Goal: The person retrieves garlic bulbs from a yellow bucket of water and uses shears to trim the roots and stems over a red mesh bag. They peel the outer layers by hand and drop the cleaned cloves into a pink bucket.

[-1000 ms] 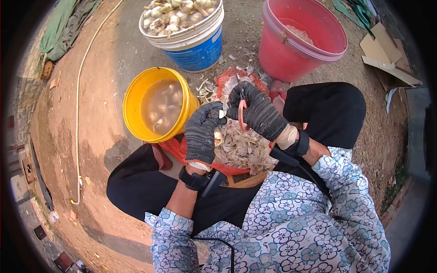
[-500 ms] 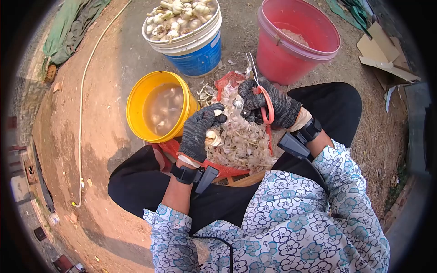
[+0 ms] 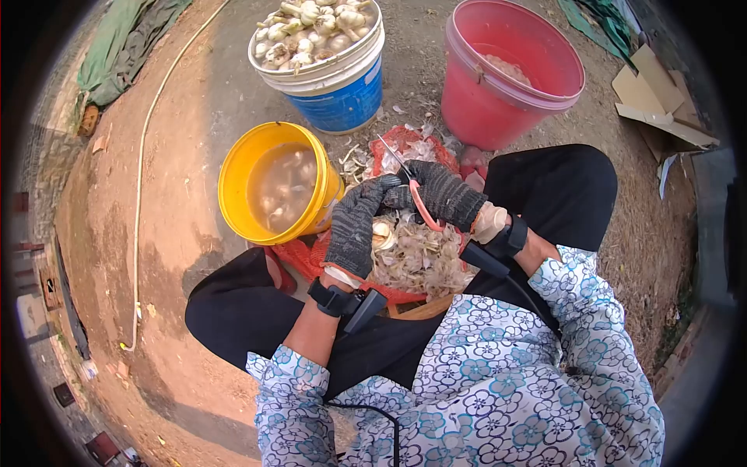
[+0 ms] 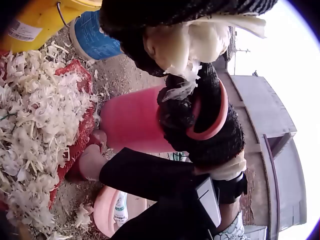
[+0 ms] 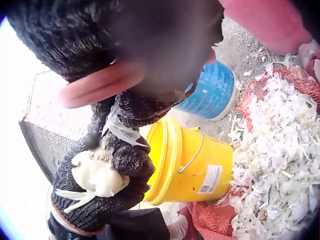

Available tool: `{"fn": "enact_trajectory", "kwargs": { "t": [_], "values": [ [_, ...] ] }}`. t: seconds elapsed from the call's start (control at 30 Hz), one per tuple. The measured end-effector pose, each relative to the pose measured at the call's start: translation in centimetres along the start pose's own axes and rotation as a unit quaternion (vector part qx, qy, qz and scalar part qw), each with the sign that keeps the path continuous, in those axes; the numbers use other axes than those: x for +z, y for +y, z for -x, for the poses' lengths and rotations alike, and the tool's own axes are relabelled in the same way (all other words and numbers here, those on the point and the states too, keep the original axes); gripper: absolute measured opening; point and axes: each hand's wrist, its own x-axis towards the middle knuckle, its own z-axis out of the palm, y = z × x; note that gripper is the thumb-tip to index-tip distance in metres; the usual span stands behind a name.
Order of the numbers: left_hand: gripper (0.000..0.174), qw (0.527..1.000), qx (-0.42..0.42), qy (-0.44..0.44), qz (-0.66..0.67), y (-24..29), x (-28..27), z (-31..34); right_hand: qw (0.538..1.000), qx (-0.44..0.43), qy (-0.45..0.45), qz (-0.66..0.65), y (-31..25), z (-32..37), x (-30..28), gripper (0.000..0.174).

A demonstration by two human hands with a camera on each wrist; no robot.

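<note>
A garlic bulb [image 5: 97, 176] is gripped in the curled fingers of the left hand [image 3: 354, 226], just beside the yellow bucket [image 3: 227, 183]. Scissors [image 3: 418, 201] are clasped by the right hand [image 3: 447, 194], fingers closed, against the left, over peelings [image 3: 420, 261] heaped beside that bucket.

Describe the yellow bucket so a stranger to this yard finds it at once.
Three buckets stand on the dirt ground before the seated person. The yellow bucket is the nearest, beside the gloved left hand. Unlike the blue bucket heaped with garlic and the red bucket, it holds cloudy water with pale cloves.
</note>
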Motion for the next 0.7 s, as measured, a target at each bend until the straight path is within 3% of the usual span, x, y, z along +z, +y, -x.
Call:
{"fn": "enact_trajectory", "kwargs": {
  "t": [0.1, 0.17, 0.2, 0.23, 0.27, 0.33, 0.37, 0.43, 0.47, 0.5, 0.53, 0.57, 0.63, 0.67, 0.7],
  "values": [
    [0.026, 0.998, -0.047, 0.012, 0.039, 0.8, -0.2, 0.3, 0.994, 0.058, 0.001, 0.092, -7.3, 0.8, -4.9, 0.019],
    [0.029, 0.982, -0.119, 0.019, 0.145, 1.0, -0.5, 0.5, 0.983, 0.033, 0.134, 0.125, -4.9, 0.2, -8.9, 0.019],
    [0.030, 0.973, -0.117, 0.007, 0.198, 0.8, -0.7, 0.6, 0.943, -0.064, 0.221, 0.239, -4.6, 0.2, -12.2, 0.020],
    [0.030, 0.973, -0.119, 0.009, 0.199, 0.8, -0.8, 0.8, 0.912, -0.059, 0.296, 0.278, -6.7, 0.4, -14.5, 0.028],
    [0.030, 0.963, -0.120, 0.024, 0.240, 1.0, -0.7, 0.9, 0.823, 0.045, 0.360, 0.437, -6.7, 0.2, -17.0, 0.036],
    [0.030, 0.948, -0.124, 0.039, 0.290, 1.1, -0.8, 0.8, 0.787, 0.056, 0.408, 0.459, -5.3, 0.4, -20.7, 0.032],
    [0.030, 0.948, -0.121, 0.041, 0.292, 1.1, -0.9, 0.6, 0.788, 0.053, 0.407, 0.459, -4.7, 0.3, -20.7, 0.032],
    [0.029, 0.947, -0.119, 0.052, 0.294, 0.9, -1.1, 0.6, 0.856, -0.009, 0.400, 0.326, -3.6, 0.5, -19.7, 0.026],
    [0.029, 0.947, -0.120, 0.054, 0.294, 0.8, -1.3, 0.5, 0.929, 0.046, 0.314, 0.188, -4.7, 0.5, -17.5, 0.019],
    [0.028, 0.942, -0.117, 0.056, 0.309, 0.6, -1.6, 0.3, 0.964, 0.005, 0.267, 0.006, -3.8, 0.5, -14.8, 0.017],
    [0.026, 0.938, -0.114, 0.058, 0.323, 0.4, -1.8, 0.2, 0.971, 0.106, 0.195, -0.088, -5.0, 1.0, -11.9, 0.015],
    [0.026, 0.938, -0.116, 0.058, 0.322, 0.4, -1.7, 0.1, 0.992, 0.057, 0.108, -0.031, -5.1, 1.5, -9.3, 0.014],
    [0.026, 0.938, -0.068, 0.076, 0.332, 0.4, -1.4, 0.1, 0.997, -0.070, 0.020, -0.023, -0.8, 1.5, -2.8, 0.016],
    [0.026, 0.938, -0.070, 0.077, 0.332, 0.4, -1.3, 0.1, 0.993, -0.072, -0.050, -0.074, -0.3, 1.3, -0.3, 0.019],
    [0.027, 0.955, -0.035, 0.074, 0.285, 0.3, -1.1, 0.1, 0.993, -0.056, 0.007, -0.106, -1.1, 2.1, 1.9, 0.022]
  ]
}}
